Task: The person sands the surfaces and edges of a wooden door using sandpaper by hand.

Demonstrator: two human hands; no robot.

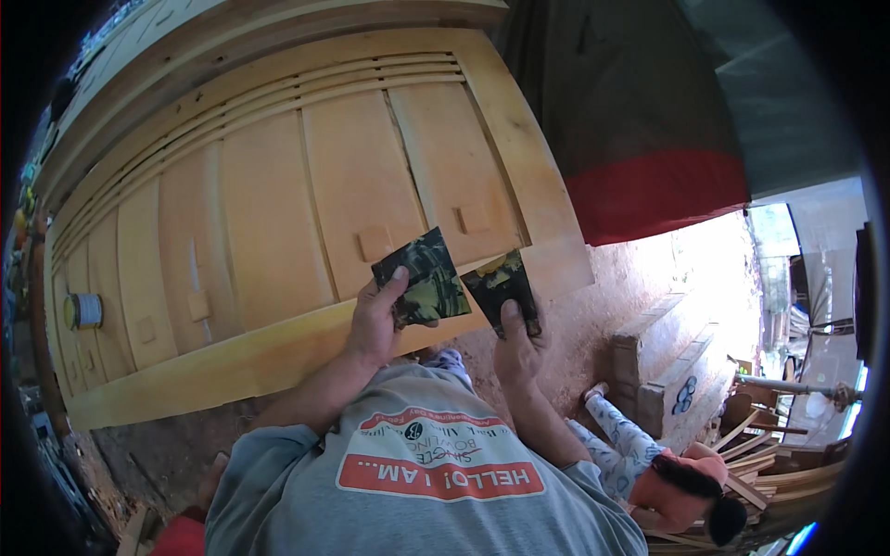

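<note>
My left hand (375, 320) grips a dark, flat square plate (427, 278) smeared with yellow-green paste, thumb on top. In my right hand (520, 344) is a smaller dark flat plate (506, 288), with yellowish paste on its far part. The two plates are close together, corners nearly meeting, above the near edge of a panelled wooden door (264, 222). Raised square blocks, such as one wooden block (375, 243), dot its panels. Long slats (306, 90) run along its far side. A small tin (83, 311) with a pale label stands on the door's left part.
Beyond the door is another large wooden piece (229, 42). A dark and red tarp (653, 187) hangs at upper right. Concrete steps (653, 347) stand to the right. A person (667, 479) is at lower right, beside stacked wood strips (772, 472). Bare ground (473, 354) shows below.
</note>
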